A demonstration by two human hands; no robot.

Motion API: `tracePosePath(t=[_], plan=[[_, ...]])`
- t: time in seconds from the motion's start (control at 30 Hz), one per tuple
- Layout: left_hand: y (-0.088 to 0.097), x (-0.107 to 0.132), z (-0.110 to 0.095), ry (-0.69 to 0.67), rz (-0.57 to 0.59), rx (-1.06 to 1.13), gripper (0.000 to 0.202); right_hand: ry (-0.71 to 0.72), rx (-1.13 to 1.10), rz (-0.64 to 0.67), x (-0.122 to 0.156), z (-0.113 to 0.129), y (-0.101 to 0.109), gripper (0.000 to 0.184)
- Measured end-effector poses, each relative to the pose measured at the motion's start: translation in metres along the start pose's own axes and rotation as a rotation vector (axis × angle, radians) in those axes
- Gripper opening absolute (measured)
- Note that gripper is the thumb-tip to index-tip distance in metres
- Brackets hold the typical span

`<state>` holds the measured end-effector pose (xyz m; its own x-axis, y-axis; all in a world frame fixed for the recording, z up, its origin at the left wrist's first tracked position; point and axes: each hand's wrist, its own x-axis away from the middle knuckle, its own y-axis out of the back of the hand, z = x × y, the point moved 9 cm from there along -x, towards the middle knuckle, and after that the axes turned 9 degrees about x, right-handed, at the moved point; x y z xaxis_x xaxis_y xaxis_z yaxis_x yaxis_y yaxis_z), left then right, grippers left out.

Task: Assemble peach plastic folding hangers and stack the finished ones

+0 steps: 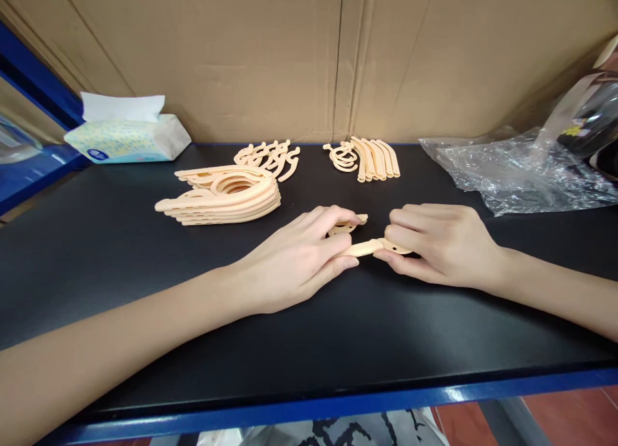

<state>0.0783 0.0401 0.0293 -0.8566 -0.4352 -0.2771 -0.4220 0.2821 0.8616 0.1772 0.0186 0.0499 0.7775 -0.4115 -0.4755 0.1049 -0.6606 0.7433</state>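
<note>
Cream plastic parts that look like pieces of folding clothes hangers lie about the black table. Between my hands, low over the tabletop, is a narrow hanger arm point(364, 248) joined or touching end to end with a flat hanger piece point(396, 247) that has a small hole. My left hand point(299, 256) pinches the arm between thumb and fingers. My right hand point(441, 246) is closed round the holed piece, with the thumb beneath it. Another curved part point(346, 227) shows beyond my left fingers; whether they touch it I cannot tell.
Left of centre sits a stack of folded hangers point(226, 201). Loose hooks point(265, 157) lie behind it, with more hooks point(342, 156) and several hanger arms point(379, 159) to their right. A tissue pack point(130, 139) stands back left, a clear plastic bag point(521, 172) back right.
</note>
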Motion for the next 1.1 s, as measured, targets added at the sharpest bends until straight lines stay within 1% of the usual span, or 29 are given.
tracePosePath(t=[0.07, 0.17, 0.27, 0.37, 0.43, 0.5, 0.57, 0.63, 0.7, 0.77, 0.83, 0.97, 1.03, 1.1], plan=[[0.001, 0.001, 0.004, 0.047, -0.016, -0.010, 0.030, -0.019, -0.029, 0.007, 0.001, -0.003, -0.002, 0.037], [0.003, 0.003, 0.014, 0.160, -0.050, 0.010, 0.031, -0.016, -0.086, 0.009, 0.002, -0.007, -0.005, 0.033], [0.005, 0.004, 0.021, 0.222, -0.068, 0.044, 0.032, 0.053, -0.105, -0.025, 0.004, -0.004, -0.002, 0.024], [0.009, 0.004, 0.023, 0.239, -0.085, 0.091, 0.024, 0.152, -0.092, -0.055, 0.006, 0.003, 0.003, 0.019], [0.010, 0.005, 0.027, 0.274, -0.090, 0.122, 0.019, 0.166, -0.068, -0.080, 0.006, 0.005, 0.006, 0.019], [0.011, 0.006, 0.030, 0.307, -0.093, 0.156, 0.018, 0.118, -0.045, -0.100, 0.005, 0.002, 0.007, 0.016], [0.013, 0.006, 0.032, 0.322, -0.113, 0.187, 0.019, 0.022, -0.022, -0.104, 0.005, -0.006, 0.007, 0.016], [0.016, 0.007, 0.035, 0.340, -0.151, 0.208, 0.017, -0.065, -0.001, -0.090, 0.006, -0.013, 0.004, 0.015], [0.018, 0.007, 0.038, 0.366, -0.184, 0.218, 0.013, -0.088, -0.022, -0.052, 0.006, -0.016, -0.001, 0.017], [0.019, 0.008, 0.041, 0.381, -0.201, 0.215, 0.012, -0.062, -0.134, 0.001, 0.005, -0.014, -0.008, 0.021], [0.019, 0.008, 0.042, 0.384, -0.212, 0.213, 0.013, -0.030, -0.299, 0.058, 0.004, -0.010, -0.013, 0.026], [0.016, 0.009, 0.044, 0.413, -0.212, 0.215, 0.021, 0.009, -0.624, 0.148, 0.004, -0.001, -0.017, 0.033], [0.015, 0.010, 0.043, 0.419, -0.200, 0.167, 0.026, 0.014, -0.734, 0.161, 0.005, 0.001, -0.016, 0.030], [0.013, 0.010, 0.043, 0.425, -0.176, 0.116, 0.034, 0.000, -0.738, 0.156, 0.005, 0.000, -0.015, 0.020]])
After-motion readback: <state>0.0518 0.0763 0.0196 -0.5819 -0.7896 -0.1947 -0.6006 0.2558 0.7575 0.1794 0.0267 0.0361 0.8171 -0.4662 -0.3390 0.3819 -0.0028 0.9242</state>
